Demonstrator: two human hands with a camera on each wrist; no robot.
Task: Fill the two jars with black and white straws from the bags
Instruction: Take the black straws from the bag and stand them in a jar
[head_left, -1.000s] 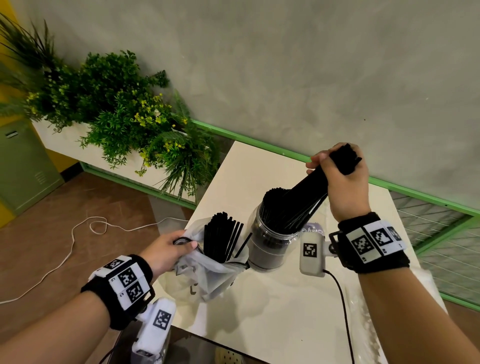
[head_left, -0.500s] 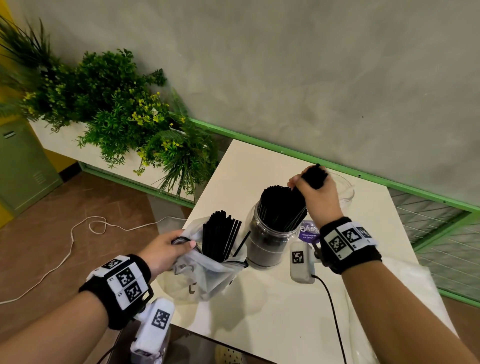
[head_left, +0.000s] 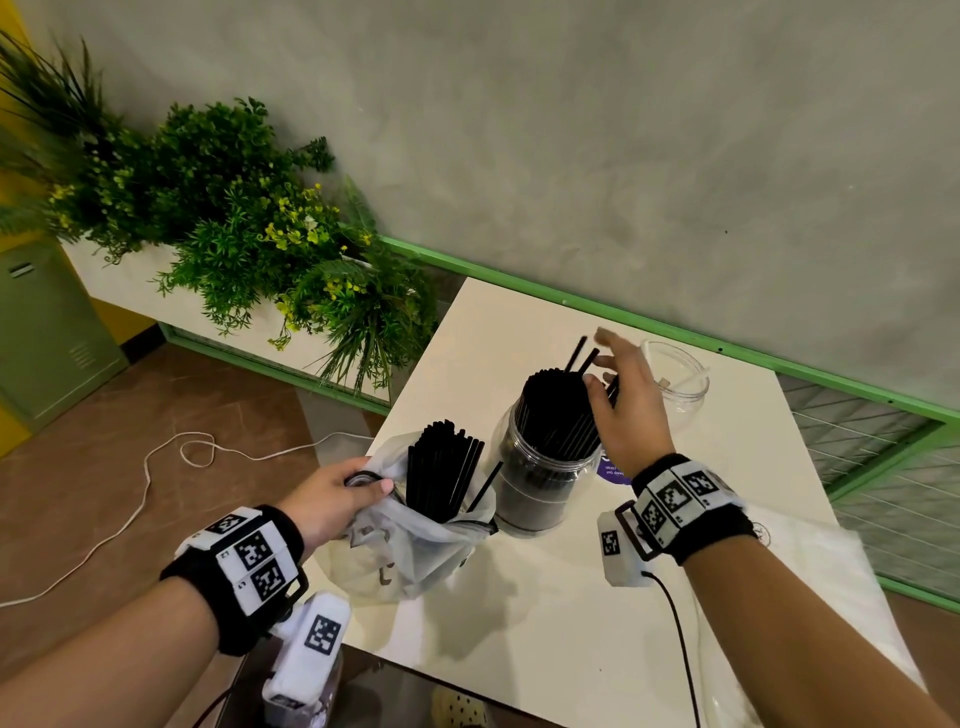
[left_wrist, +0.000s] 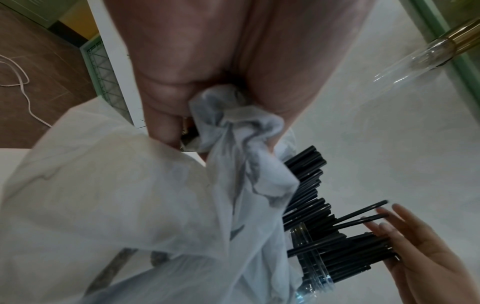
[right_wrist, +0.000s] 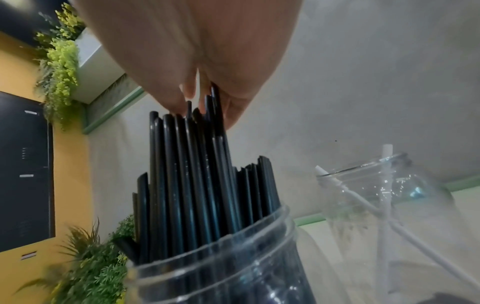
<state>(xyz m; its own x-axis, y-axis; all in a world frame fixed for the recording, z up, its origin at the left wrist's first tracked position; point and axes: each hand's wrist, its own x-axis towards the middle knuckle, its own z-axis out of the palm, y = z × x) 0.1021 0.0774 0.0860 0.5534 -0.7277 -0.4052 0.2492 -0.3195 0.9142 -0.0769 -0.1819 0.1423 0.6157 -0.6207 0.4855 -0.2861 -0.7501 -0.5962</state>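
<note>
Two jars on counter: full jar (head_left: 540, 467) of black straws (head_left: 558, 410) under loose, spread right fingers (head_left: 605, 343); other jar (head_left: 680, 376) just past them. Bag (head_left: 415, 525) bunched in curled left fingers (head_left: 371, 486).

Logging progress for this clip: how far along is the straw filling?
Done: the near clear plastic jar is packed with black straws. In hand: the right hand, fingers spread, tidies them; the left hand grips the white plastic bag, which holds more. Left: the far clear jar holds only a few white straws.
</note>
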